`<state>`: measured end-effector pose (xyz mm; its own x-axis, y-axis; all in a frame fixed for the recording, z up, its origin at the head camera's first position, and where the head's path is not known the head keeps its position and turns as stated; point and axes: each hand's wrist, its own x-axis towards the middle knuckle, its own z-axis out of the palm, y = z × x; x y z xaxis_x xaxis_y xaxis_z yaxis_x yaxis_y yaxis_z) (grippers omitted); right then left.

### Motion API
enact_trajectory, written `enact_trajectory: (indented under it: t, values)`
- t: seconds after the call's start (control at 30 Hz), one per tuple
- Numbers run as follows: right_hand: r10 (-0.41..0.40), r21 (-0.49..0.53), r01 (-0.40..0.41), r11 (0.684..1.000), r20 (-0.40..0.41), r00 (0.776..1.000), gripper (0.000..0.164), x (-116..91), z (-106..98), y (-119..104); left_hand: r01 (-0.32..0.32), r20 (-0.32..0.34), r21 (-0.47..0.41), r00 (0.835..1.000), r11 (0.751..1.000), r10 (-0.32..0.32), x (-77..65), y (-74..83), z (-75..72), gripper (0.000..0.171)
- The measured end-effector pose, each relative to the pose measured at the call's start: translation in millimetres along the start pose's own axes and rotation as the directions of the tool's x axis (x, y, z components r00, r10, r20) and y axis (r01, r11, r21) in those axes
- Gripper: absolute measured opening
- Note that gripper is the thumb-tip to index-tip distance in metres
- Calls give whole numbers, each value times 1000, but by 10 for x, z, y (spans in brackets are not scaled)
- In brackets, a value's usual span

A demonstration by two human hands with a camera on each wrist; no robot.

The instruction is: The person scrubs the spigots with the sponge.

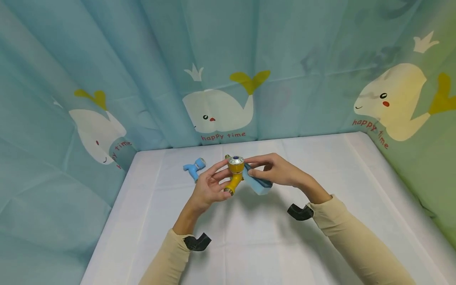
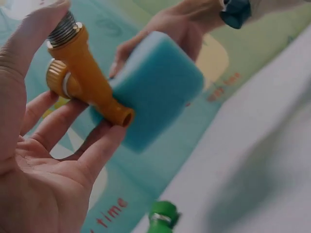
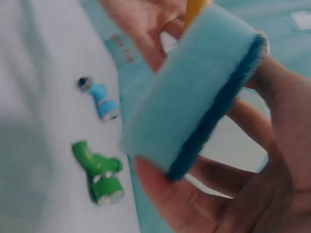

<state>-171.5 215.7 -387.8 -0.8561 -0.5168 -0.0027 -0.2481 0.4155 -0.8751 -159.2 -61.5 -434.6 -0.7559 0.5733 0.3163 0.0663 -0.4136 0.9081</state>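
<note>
My left hand (image 1: pixel 208 188) holds a yellow tap (image 1: pixel 236 167) above the table, thumb at its threaded metal end and fingertips around the body. The tap has a silver-topped knob, and its open spout (image 2: pixel 127 117) faces the sponge in the left wrist view. My right hand (image 1: pixel 280 171) grips a light blue sponge (image 1: pixel 257 185) with a dark blue scouring layer (image 3: pixel 216 108). The sponge is right beside the tap; whether the two press together is hard to tell. In the right wrist view the sponge hides most of the tap.
A light blue tap (image 1: pixel 194 168) lies on the white-covered table (image 1: pixel 249 241), left of my hands. A green tap (image 3: pixel 101 174) lies nearby, mostly hidden behind my hands in the head view. A whale-print curtain (image 1: pixel 156 99) hangs behind the table's far edge.
</note>
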Motion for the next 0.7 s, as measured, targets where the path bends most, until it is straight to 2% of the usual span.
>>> enact_trajectory:
  t: [0.13,0.27,0.4,0.5,0.57,0.7]
  values:
    - [4,-36,-4,999,14,1000,44,15,-19,24,36,22,8,999,999,-36,-25,2,-25,100]
    - [11,10,-11,1000,21,1000,45,23,-15,13,14,41,27,999,1000,-15,-21,17,-54,99]
    - [-4,-107,7,994,21,1000,44,29,32,43,5,40,17,999,1000,-6,-30,11,-81,98]
    - [-22,-156,13,988,-58,998,42,1,68,63,8,8,-17,1000,1000,-8,-33,-1,-84,99]
    - [-35,-147,15,989,-138,990,43,-26,94,65,0,-40,-44,999,999,-2,-20,1,-75,100]
    - [-44,-93,15,996,-323,945,43,-70,176,5,-10,-136,-85,991,996,-2,20,7,-41,105]
